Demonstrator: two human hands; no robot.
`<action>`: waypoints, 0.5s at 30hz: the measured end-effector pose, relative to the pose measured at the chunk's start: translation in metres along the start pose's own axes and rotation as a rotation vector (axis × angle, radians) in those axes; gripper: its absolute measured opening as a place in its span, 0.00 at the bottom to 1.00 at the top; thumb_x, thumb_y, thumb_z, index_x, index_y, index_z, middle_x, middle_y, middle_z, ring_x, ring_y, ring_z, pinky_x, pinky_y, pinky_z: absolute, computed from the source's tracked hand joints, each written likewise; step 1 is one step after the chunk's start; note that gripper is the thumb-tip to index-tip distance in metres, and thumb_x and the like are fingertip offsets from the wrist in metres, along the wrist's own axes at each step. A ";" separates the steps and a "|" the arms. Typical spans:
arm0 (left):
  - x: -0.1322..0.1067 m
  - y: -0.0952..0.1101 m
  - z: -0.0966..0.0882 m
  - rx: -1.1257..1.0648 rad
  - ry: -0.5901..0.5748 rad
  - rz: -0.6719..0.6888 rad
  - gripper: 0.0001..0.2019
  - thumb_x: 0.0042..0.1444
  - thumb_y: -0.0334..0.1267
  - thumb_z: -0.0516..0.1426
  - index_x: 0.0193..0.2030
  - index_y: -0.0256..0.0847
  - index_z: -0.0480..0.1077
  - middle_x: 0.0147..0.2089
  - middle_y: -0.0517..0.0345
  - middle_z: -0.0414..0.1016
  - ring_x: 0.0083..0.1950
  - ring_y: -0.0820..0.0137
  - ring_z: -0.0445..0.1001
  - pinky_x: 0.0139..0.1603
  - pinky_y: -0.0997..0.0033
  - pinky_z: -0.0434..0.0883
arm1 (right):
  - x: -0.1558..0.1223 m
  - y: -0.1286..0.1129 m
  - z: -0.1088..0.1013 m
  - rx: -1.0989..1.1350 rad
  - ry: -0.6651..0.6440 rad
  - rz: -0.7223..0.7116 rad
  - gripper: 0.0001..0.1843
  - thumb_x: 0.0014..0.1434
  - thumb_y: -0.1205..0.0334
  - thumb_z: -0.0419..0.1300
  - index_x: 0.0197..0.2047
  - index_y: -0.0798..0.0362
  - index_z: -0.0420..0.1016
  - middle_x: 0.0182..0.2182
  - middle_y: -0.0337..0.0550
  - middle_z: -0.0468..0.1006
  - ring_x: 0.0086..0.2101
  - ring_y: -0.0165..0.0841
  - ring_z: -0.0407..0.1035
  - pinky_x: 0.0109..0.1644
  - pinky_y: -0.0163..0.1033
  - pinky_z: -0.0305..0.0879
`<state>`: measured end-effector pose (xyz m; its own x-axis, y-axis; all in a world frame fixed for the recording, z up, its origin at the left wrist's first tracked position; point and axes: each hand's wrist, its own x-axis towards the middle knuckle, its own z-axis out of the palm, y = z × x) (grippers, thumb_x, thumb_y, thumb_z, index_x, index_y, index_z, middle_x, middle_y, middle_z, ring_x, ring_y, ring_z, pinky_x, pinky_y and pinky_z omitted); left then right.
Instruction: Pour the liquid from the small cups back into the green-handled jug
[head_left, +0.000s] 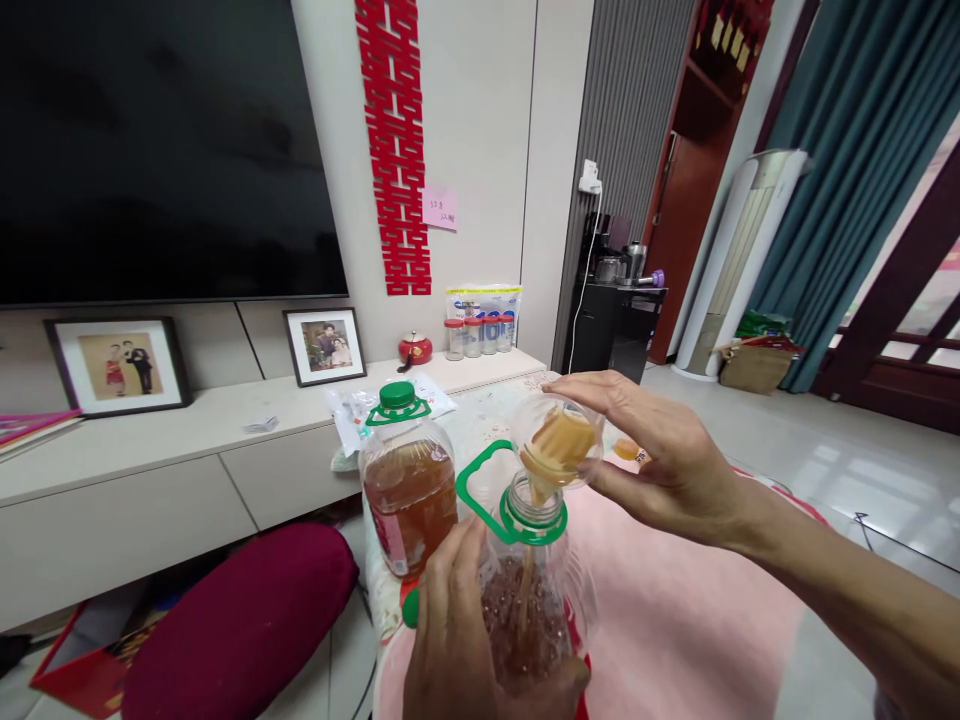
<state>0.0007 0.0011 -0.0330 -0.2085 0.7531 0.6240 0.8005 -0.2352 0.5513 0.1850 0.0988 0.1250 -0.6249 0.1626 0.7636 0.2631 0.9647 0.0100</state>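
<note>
My left hand [457, 630] is wrapped round a large clear plastic jug [525, 600] with reddish-brown, bubbly liquid inside. Its mouth is uncapped, and a green carry handle [480, 490] loops from the neck. Above the opening, my right hand [652, 450] grips a clear plastic cup [559, 440] tipped on its side. Yellowish-brown liquid runs from the cup into the jug in a thin stream. A second jug [411, 490], capped in green and filled with amber liquid, stands just behind on the left. A green cap [410, 608] shows beside my left hand.
A pink cloth [675, 600] covers the table. An orange lid [627, 449] lies beyond my right hand. Several red-lidded jars [472, 338], a red pot [415, 348] and framed photos [325, 346] stand on the cabinet. A dark red cushioned stool [240, 620] is at left.
</note>
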 end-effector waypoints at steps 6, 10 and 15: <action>0.001 -0.014 -0.004 0.068 -0.063 0.104 0.57 0.37 0.51 0.70 0.71 0.48 0.45 0.63 0.35 0.69 0.62 0.41 0.75 0.52 0.41 0.84 | 0.001 0.001 -0.001 -0.022 0.000 -0.042 0.30 0.60 0.76 0.62 0.65 0.59 0.65 0.54 0.58 0.79 0.57 0.41 0.72 0.62 0.51 0.71; 0.002 0.001 0.000 0.038 0.003 0.008 0.57 0.32 0.44 0.70 0.69 0.50 0.47 0.63 0.37 0.68 0.63 0.42 0.74 0.56 0.40 0.82 | 0.002 0.001 -0.001 -0.041 0.000 -0.064 0.30 0.60 0.77 0.61 0.65 0.59 0.66 0.54 0.59 0.79 0.57 0.42 0.72 0.62 0.52 0.71; -0.001 0.010 0.003 0.003 0.040 -0.057 0.56 0.30 0.41 0.67 0.69 0.51 0.48 0.63 0.40 0.68 0.64 0.41 0.73 0.58 0.37 0.80 | 0.003 0.000 -0.002 -0.069 -0.010 -0.087 0.28 0.60 0.77 0.62 0.63 0.63 0.67 0.53 0.61 0.79 0.57 0.42 0.71 0.62 0.52 0.71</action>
<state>0.0107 0.0000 -0.0294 -0.2761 0.7398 0.6136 0.7882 -0.1910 0.5850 0.1841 0.0991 0.1286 -0.6547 0.0807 0.7515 0.2570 0.9588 0.1209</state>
